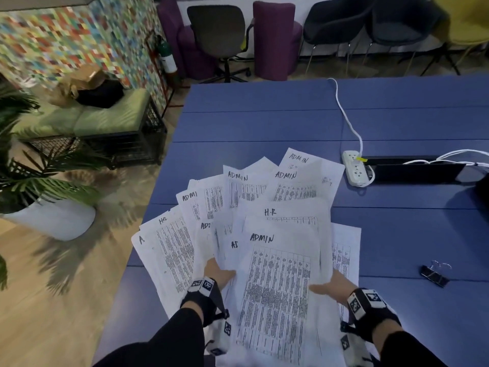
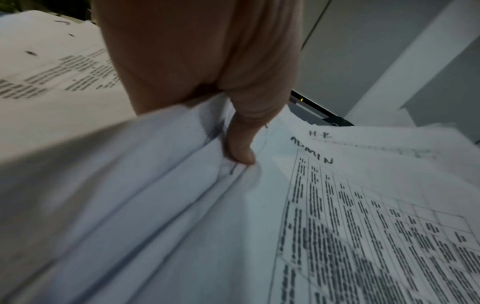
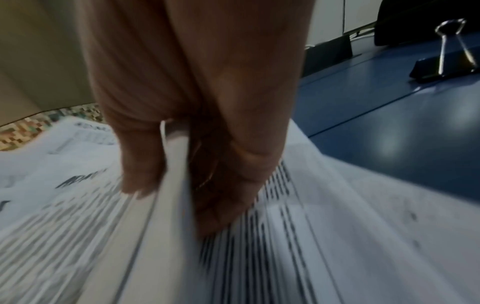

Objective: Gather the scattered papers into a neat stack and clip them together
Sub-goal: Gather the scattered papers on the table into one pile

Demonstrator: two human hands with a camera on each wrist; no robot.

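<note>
Several printed papers point(image 1: 275, 274), headed ADMIN or H.R in marker, lie fanned over the near left of the blue table point(image 1: 264, 123). My left hand point(image 1: 218, 274) grips the left edges of a bunch of sheets point(image 2: 207, 185), thumb on top and fingers hidden beneath. My right hand point(image 1: 328, 284) pinches the right edge of the top sheets point(image 3: 174, 185) between thumb and fingers. A black binder clip point(image 1: 435, 274) with silver handles lies on the table to the right of my right hand, also seen upright in the right wrist view point(image 3: 446, 61).
A white power strip point(image 1: 356, 168) with its cord sits beyond the papers, next to a black cable slot point(image 1: 418, 173). The table's left edge runs by the fanned sheets; a potted plant point(image 1: 39, 194) and a green bench point(image 1: 87, 117) stand on the floor left. Chairs point(image 1: 219, 35) line the far side.
</note>
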